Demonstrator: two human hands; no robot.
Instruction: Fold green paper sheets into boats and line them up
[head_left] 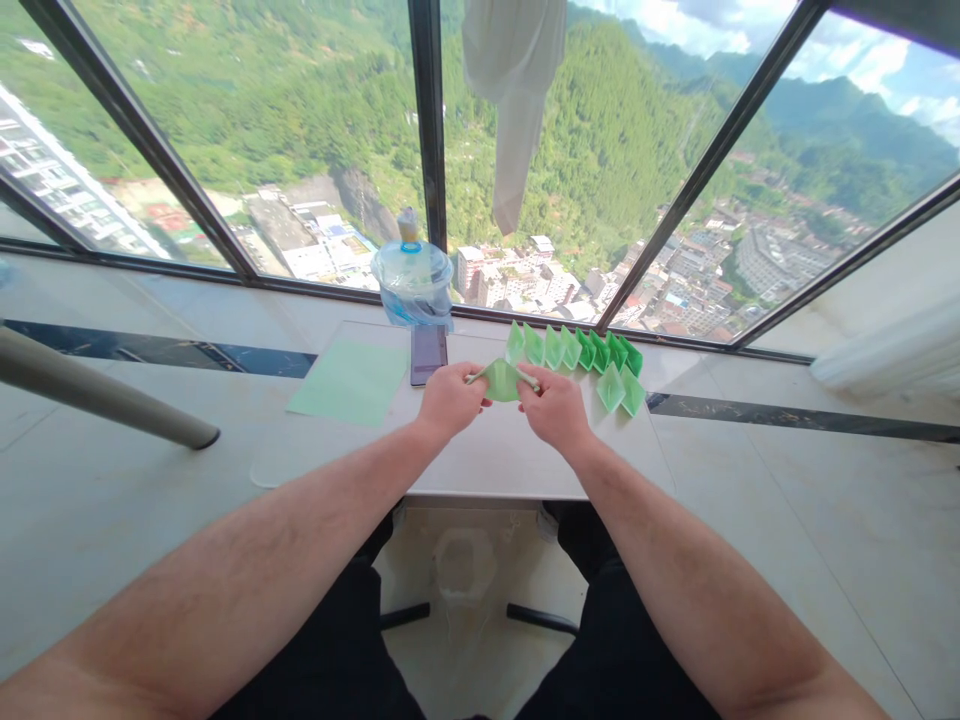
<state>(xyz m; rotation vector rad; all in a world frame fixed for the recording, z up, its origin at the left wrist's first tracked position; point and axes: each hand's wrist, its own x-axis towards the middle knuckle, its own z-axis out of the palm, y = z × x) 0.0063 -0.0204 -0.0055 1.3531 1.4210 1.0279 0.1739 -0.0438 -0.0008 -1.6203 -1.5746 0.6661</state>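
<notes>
A piece of light green folded paper (502,381) is held up over the small white table (480,460), stretched between my two hands. My left hand (455,397) pinches its left end, and my right hand (553,405) grips the right end. Fingers cover both ends of the paper; its middle bulges toward me. Just right of my right hand, several folded green paper boats (611,388) stand in rows, pale ones at the left and front, darker ones at the back right. To the left of my left hand lie flat pale green paper sheets (352,382).
A dark phone (429,352) lies at the table's back, near my left hand. Behind it, a clear plastic water jug (412,280) stands by the window. A grey pole (105,385) slants in from the left. A white cloth (517,110) hangs before the glass.
</notes>
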